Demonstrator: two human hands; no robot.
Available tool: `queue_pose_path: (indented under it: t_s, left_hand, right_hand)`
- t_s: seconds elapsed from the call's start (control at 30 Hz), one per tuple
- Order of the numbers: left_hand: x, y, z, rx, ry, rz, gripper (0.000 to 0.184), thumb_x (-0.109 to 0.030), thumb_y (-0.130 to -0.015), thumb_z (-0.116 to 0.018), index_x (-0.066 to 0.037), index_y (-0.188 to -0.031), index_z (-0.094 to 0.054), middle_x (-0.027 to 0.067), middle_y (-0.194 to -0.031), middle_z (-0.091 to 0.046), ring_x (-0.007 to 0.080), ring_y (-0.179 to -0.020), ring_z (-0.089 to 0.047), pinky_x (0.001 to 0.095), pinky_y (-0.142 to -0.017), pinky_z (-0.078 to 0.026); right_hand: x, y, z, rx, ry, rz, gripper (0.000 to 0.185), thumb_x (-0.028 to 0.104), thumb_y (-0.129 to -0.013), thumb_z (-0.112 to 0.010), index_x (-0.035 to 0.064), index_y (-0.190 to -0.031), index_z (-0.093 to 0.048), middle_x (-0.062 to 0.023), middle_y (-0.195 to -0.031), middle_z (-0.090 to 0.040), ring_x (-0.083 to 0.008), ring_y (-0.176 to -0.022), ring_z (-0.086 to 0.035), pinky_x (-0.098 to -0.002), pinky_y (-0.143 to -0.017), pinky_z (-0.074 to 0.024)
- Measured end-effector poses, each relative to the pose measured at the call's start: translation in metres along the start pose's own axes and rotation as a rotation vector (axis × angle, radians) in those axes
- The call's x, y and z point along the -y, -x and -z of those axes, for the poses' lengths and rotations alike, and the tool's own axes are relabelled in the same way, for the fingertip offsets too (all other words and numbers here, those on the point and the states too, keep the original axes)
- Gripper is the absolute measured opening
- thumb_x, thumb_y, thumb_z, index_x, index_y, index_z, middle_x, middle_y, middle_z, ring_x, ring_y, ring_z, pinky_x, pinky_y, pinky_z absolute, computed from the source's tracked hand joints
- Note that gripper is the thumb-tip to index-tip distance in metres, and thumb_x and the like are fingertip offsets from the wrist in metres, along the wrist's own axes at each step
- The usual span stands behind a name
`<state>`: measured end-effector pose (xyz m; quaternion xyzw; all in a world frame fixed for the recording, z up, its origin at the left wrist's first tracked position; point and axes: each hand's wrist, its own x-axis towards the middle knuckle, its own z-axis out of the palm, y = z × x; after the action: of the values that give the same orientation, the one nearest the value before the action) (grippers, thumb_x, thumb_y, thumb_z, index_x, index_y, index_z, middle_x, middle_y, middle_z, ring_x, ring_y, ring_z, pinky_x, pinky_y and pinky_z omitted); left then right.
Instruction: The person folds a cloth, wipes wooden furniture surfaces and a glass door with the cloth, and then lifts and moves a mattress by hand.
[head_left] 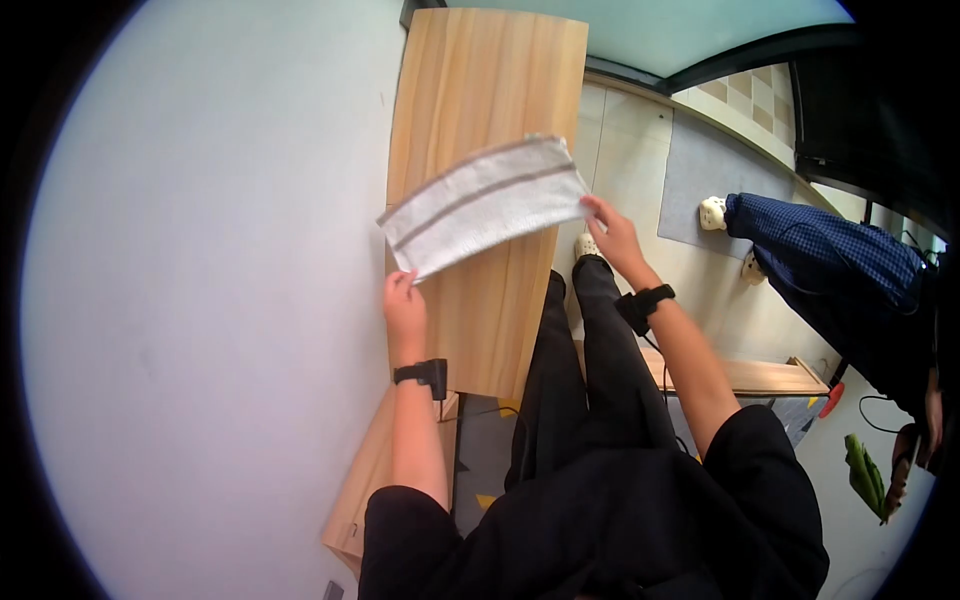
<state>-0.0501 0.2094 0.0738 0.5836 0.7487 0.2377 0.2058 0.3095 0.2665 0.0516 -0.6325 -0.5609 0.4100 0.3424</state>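
Over the tabletop [490, 85], left hand [404, 305] and right hand [615, 240] pinch the cloth [485, 205] by near corners (long axis between them).

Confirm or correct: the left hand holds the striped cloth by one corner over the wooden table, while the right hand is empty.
The right hand is not empty: the head view shows it gripping the striped cloth near another corner. The left hand does hold it by one corner over the wooden table.
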Motion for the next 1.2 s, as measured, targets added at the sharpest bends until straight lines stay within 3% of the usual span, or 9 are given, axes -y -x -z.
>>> queue_pose_path:
  t_s: [0.17, 0.2, 0.27, 0.47, 0.77, 0.9, 1.0, 1.07, 1.2]
  left_hand:
    - [0.071, 0.055, -0.054, 0.342, -0.016, 0.180, 0.022, -0.003, -0.082, -0.055, 0.002, -0.102, -0.062, 0.0131, -0.103, -0.059, 0.0268, -0.089, -0.059, 0.0309, -0.079, -0.047]
    - [0.070, 0.057, -0.055, 0.347, -0.015, 0.186, 0.022, -0.003, -0.082, -0.055, 0.002, -0.102, -0.062, 0.0131, -0.103, -0.059, 0.0268, -0.089, -0.059, 0.0309, -0.079, -0.047]
    - [0.067, 0.063, -0.060, 0.152, 0.169, 0.492, 0.028, -0.010, -0.085, -0.057, 0.004, -0.109, -0.058, 0.0149, -0.102, -0.062, 0.0247, -0.093, -0.060, 0.0316, -0.081, -0.047]
    - [0.100, 0.054, -0.075, 0.172, 0.298, 0.656, 0.037, -0.019, -0.083, -0.063, 0.003, -0.111, -0.057, 0.0145, -0.098, -0.064, 0.0224, -0.092, -0.061, 0.0321, -0.080, -0.048]
    - [0.080, 0.033, -0.084, 0.154, 0.360, 0.598, 0.022, -0.017, -0.083, -0.065, 0.001, -0.093, -0.058, 0.0074, -0.089, -0.062, 0.0144, -0.083, -0.059, 0.0266, -0.075, -0.046]
    - [0.082, 0.035, -0.087, 0.116, 0.544, 0.536, 0.018, -0.014, -0.085, -0.063, -0.003, -0.095, -0.053, 0.0044, -0.085, -0.059, 0.0101, -0.080, -0.056, 0.0237, -0.070, -0.045]
    - [0.085, 0.042, -0.084, 0.196, 0.638, 0.579, 0.020, -0.013, -0.088, -0.059, -0.004, -0.101, -0.048, 0.0046, -0.085, -0.058, 0.0091, -0.078, -0.055, 0.0228, -0.065, -0.045]
    - [0.084, 0.047, -0.081, 0.212, 0.641, 0.742, 0.026, -0.017, -0.089, -0.059, -0.003, -0.107, -0.046, 0.0065, -0.094, -0.059, 0.0118, -0.079, -0.057, 0.0235, -0.068, -0.048]
    - [0.085, 0.052, -0.081, 0.175, 0.642, 0.747, 0.026, -0.018, -0.089, -0.057, -0.002, -0.106, -0.046, 0.0081, -0.096, -0.059, 0.0138, -0.080, -0.058, 0.0253, -0.070, -0.049]
  right_hand:
    - [-0.063, 0.030, -0.023, 0.154, 0.023, -0.284, 0.041, 0.003, -0.082, -0.052, 0.0035, -0.122, -0.049, -0.0155, -0.116, -0.058, -0.0291, -0.107, -0.057, -0.0334, -0.090, -0.0447]
    - [-0.066, 0.031, -0.024, 0.157, 0.025, -0.290, 0.041, 0.003, -0.082, -0.052, 0.0035, -0.122, -0.049, -0.0155, -0.116, -0.058, -0.0291, -0.107, -0.057, -0.0334, -0.090, -0.0447]
    - [-0.072, 0.030, -0.025, 0.014, 0.019, -0.353, 0.041, 0.003, -0.082, -0.052, 0.0046, -0.123, -0.049, -0.0141, -0.115, -0.059, -0.0284, -0.101, -0.060, -0.0329, -0.088, -0.0458]
    - [-0.082, 0.009, -0.024, 0.087, 0.078, -0.498, 0.045, 0.013, -0.083, -0.056, 0.0068, -0.127, -0.047, -0.0121, -0.118, -0.058, -0.0260, -0.100, -0.059, -0.0330, -0.086, -0.0461]
    - [-0.100, -0.025, -0.044, 0.175, -0.140, -0.647, 0.052, 0.026, -0.086, -0.055, 0.0102, -0.133, -0.041, -0.0134, -0.117, -0.057, -0.0238, -0.100, -0.057, -0.0324, -0.088, -0.0431]
    - [-0.101, -0.029, -0.044, 0.287, -0.151, -0.660, 0.054, 0.029, -0.086, -0.057, 0.0099, -0.134, -0.040, -0.0150, -0.121, -0.054, -0.0236, -0.102, -0.056, -0.0325, -0.089, -0.0419]
    - [-0.103, -0.028, -0.051, 0.125, -0.044, -0.544, 0.055, 0.032, -0.086, -0.057, 0.0086, -0.133, -0.040, -0.0154, -0.125, -0.050, -0.0248, -0.106, -0.053, -0.0332, -0.090, -0.0417]
    - [-0.101, -0.031, -0.051, 0.201, -0.221, -0.781, 0.059, 0.034, -0.087, -0.057, 0.0083, -0.136, -0.036, -0.0167, -0.129, -0.046, -0.0267, -0.110, -0.051, -0.0364, -0.090, -0.0416]
    - [-0.090, -0.025, -0.050, 0.233, -0.452, -1.034, 0.054, 0.035, -0.087, -0.057, 0.0059, -0.129, -0.040, -0.0153, -0.122, -0.050, -0.0258, -0.106, -0.054, -0.0379, -0.089, -0.0433]
